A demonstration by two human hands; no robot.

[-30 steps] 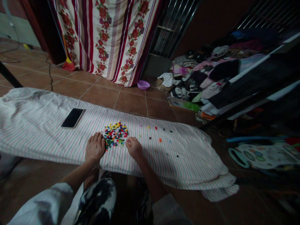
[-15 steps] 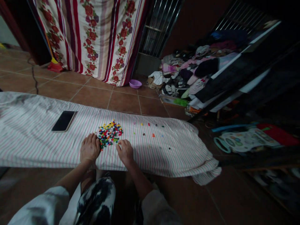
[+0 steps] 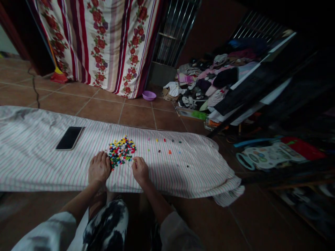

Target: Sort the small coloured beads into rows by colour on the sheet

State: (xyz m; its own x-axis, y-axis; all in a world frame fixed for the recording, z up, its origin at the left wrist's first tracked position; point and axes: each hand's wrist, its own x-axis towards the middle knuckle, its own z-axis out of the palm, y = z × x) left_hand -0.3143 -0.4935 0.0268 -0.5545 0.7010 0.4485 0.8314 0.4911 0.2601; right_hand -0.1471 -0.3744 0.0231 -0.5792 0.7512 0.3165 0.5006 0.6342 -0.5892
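A heap of tiny multicoloured beads (image 3: 122,150) lies on a striped cloth (image 3: 86,164) in front of me. My left hand (image 3: 99,168) rests flat on the cloth, its fingers stretched out against the heap's left edge. Just off the lower right of the heap, my right hand (image 3: 140,170) is closed in a pinch; a small yellowish bead seems to show at its fingertips. To the right, several single pieces are spread out in loose rows, among them a red bead (image 3: 164,140), an orange bead (image 3: 170,152) and a dark bead (image 3: 187,166).
A phone (image 3: 69,138) lies on the cloth to the left. Beyond the cloth's far edge are the tiled floor, a purple basin (image 3: 149,95), a floral curtain (image 3: 115,42) and a red dustpan (image 3: 59,77). Piled clothes (image 3: 209,76) fill the back right.
My right hand has drawn slightly back from the heap's edge, with its fingers pinched. My left hand stays beside the heap. The whole view has shifted a little.
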